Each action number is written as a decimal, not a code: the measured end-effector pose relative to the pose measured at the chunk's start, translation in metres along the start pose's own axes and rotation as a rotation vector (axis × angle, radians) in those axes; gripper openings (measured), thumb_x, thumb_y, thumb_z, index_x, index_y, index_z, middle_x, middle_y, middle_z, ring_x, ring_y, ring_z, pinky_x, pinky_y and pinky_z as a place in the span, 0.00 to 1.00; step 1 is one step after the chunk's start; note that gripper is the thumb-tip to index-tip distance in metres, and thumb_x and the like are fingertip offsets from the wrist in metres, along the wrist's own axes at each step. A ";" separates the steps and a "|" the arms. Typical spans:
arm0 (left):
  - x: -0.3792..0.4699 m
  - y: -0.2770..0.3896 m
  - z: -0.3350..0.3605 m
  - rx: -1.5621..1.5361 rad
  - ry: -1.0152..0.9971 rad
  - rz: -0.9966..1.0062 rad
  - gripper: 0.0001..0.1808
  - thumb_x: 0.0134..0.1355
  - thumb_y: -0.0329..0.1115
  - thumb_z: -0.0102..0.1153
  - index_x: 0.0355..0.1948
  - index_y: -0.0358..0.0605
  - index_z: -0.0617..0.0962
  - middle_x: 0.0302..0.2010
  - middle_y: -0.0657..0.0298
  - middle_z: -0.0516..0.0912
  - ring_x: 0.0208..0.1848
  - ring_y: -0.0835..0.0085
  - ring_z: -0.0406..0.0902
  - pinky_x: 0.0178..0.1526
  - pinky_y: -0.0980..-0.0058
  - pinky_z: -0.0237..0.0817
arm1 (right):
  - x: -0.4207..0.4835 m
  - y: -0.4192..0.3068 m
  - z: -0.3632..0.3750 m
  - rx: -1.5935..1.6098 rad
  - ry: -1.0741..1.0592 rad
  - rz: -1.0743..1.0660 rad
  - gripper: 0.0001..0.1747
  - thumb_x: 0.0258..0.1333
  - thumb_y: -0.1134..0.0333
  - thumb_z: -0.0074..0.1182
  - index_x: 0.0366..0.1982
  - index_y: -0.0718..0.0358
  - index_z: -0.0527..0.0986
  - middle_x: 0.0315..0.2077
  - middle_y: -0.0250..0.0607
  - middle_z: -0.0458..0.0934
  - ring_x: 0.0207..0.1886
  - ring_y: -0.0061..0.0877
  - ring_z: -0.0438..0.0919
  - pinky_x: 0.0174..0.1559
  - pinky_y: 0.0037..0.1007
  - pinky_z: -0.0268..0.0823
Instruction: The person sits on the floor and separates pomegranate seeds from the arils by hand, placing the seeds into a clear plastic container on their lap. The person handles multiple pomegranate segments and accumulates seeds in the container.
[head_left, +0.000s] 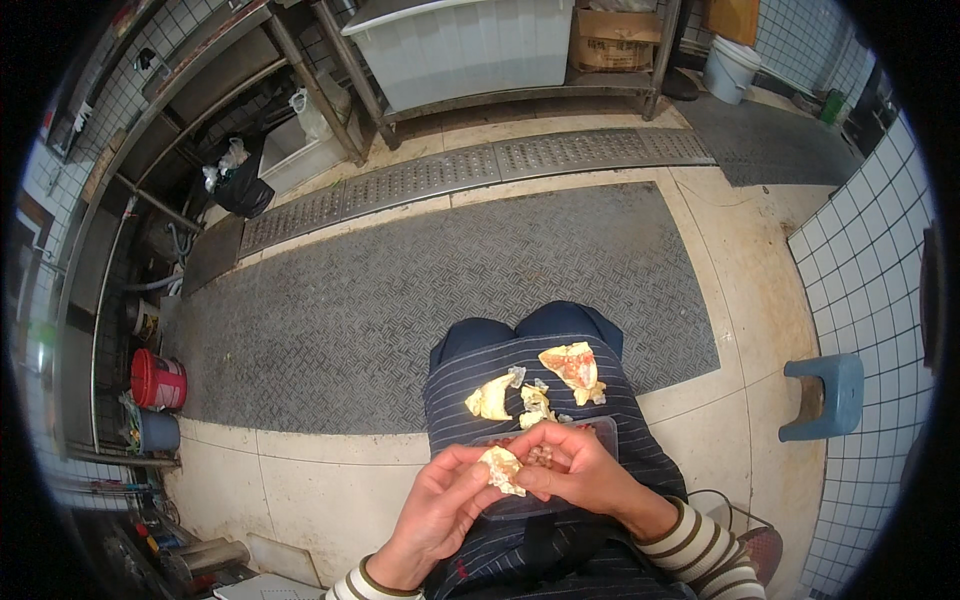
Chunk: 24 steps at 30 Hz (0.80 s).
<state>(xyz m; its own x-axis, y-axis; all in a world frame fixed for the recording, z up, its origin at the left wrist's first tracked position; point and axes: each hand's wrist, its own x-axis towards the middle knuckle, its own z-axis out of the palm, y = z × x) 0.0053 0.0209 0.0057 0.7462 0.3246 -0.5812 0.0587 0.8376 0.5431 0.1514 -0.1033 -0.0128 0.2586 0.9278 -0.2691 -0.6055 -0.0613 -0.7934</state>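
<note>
Over my lap, my left hand pinches a pale yellow piece of what looks like pomegranate rind between thumb and fingers. My right hand grips the same piece at its right edge, thumb and curled fingertips close against it. Reddish pomegranate seeds show between the right thumb and forefinger; whether they are held or lie below is unclear. Under both hands sits a clear plastic container with red seeds, largely hidden. Beyond it on the striped apron lie torn rind pieces and a larger red-stained rind piece.
A grey textured mat covers the floor ahead, with a perforated metal drain cover behind. At right stands a blue plastic stool by a tiled wall. A red bucket is at left; a white tub rests on a metal shelf.
</note>
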 end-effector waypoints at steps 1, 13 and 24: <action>0.000 0.000 0.000 -0.005 -0.006 0.001 0.09 0.68 0.27 0.51 0.47 0.36 0.75 0.45 0.54 0.81 0.46 0.68 0.81 0.51 0.69 0.78 | 0.000 0.001 -0.001 -0.010 -0.004 0.008 0.12 0.62 0.71 0.56 0.46 0.68 0.73 0.33 0.32 0.78 0.27 0.10 0.71 0.27 0.14 0.63; 0.001 -0.001 -0.006 -0.004 -0.084 0.001 0.09 0.69 0.29 0.50 0.48 0.38 0.74 0.49 0.54 0.79 0.50 0.69 0.80 0.54 0.74 0.76 | 0.000 -0.001 -0.003 -0.052 -0.032 0.017 0.13 0.63 0.70 0.54 0.47 0.68 0.73 0.35 0.34 0.79 0.28 0.12 0.72 0.28 0.16 0.65; 0.001 0.002 -0.005 -0.114 -0.113 -0.064 0.10 0.71 0.33 0.48 0.49 0.40 0.74 0.51 0.55 0.78 0.52 0.69 0.79 0.56 0.72 0.74 | -0.004 -0.010 0.001 -0.028 0.036 0.042 0.14 0.61 0.72 0.57 0.47 0.67 0.72 0.34 0.33 0.78 0.30 0.12 0.73 0.29 0.15 0.64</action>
<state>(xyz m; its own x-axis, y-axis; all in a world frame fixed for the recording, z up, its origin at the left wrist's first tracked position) 0.0028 0.0248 0.0028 0.8138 0.2229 -0.5368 0.0374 0.9015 0.4311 0.1558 -0.1056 -0.0028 0.2602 0.9104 -0.3216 -0.5955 -0.1109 -0.7957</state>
